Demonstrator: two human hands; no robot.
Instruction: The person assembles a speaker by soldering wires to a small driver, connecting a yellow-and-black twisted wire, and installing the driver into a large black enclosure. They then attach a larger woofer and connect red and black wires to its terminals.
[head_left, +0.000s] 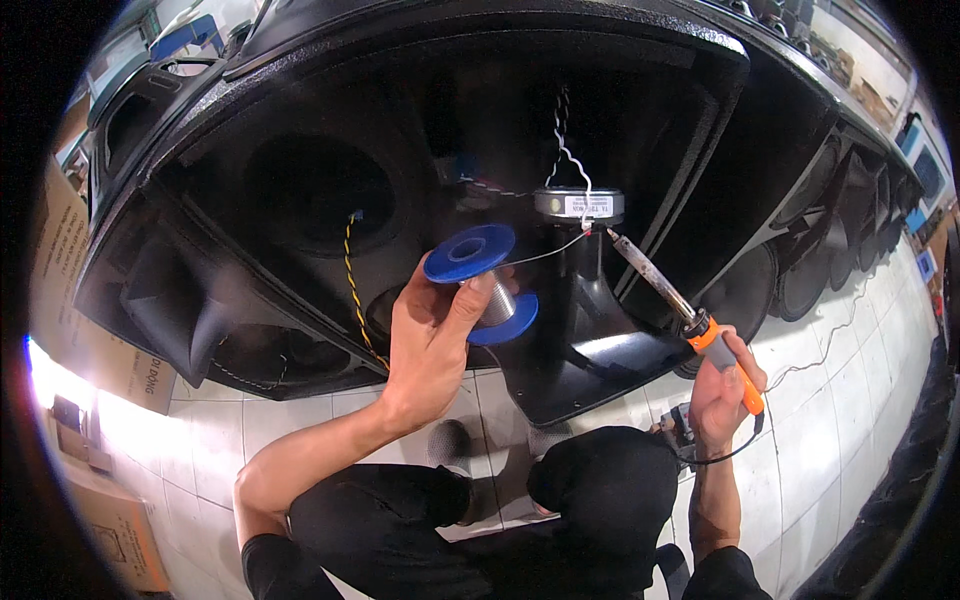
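Note:
My left hand [432, 335] is closed around a blue-flanged spool of solder wire [497, 305]. A strand of solder [548, 253] runs from the spool to the terminal of a round speaker driver [560, 204]. In my right hand [722, 390] is a soldering iron [655, 275] with an orange and grey handle. Its tip is close by that terminal; whether it touches, I cannot tell. White twisted wires [572, 158] come down to the driver, which sits on a black horn [590, 345].
A large black speaker cabinet [420, 60] fills the upper middle. A yellow-and-black twisted wire [352, 280] hangs from its opening. More black speakers [805, 270] stand at right. Cardboard boxes [115, 520] are at left. A drill-like tool [676, 428] lies on the white tiled floor [815, 440].

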